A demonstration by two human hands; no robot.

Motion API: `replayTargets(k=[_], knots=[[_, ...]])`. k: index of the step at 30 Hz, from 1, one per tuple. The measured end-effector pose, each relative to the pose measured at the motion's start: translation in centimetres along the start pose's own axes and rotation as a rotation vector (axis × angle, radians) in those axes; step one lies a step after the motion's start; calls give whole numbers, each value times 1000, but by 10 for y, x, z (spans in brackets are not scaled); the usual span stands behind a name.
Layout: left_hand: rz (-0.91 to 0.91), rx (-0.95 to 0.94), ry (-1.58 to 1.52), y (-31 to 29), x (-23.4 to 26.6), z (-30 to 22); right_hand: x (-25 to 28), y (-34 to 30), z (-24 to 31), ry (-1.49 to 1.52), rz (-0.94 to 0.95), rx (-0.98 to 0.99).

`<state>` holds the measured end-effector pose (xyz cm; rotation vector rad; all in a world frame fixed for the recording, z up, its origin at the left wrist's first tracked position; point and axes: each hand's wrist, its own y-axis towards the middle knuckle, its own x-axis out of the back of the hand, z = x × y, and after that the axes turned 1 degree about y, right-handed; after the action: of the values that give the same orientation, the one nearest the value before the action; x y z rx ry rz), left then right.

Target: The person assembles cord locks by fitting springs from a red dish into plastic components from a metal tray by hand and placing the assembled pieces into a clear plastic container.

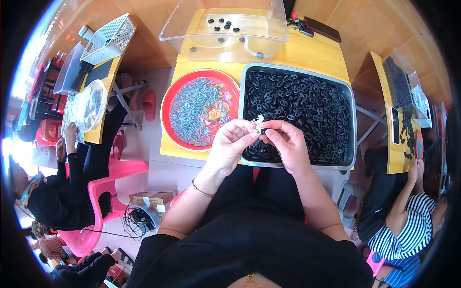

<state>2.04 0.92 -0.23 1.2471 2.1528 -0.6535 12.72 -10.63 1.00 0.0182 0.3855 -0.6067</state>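
My left hand (234, 139) and my right hand (287, 143) meet fingertip to fingertip over the near edge of a steel tray (354, 122). Both are closed in a pinch. A small black plastic piece (263, 130) shows at my right thumb and forefinger. Between the hands a small pale, jagged-edged piece (260, 118) sticks up; which fingers grip it is hard to see. Many black oval pieces with two holes (307, 110) fill the steel tray. To its left, a round red tray (166, 117) holds a heap of thin silvery metal pins (194, 108).
A clear plastic bin (187, 48) with a few black pieces stands at the back of the yellow table (331, 55), near keys and a dark wallet (322, 30). Other people work at tables left and right. A pink chair (98, 201) stands to the left.
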Motion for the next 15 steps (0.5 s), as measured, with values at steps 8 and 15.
replayTargets(k=[8, 15], knots=[[-66, -31, 28, -2, -2, 5, 0, -6, -2, 32, -85, 61], [-40, -61, 57, -5, -5, 8, -4, -9, -2, -115, -86, 117]])
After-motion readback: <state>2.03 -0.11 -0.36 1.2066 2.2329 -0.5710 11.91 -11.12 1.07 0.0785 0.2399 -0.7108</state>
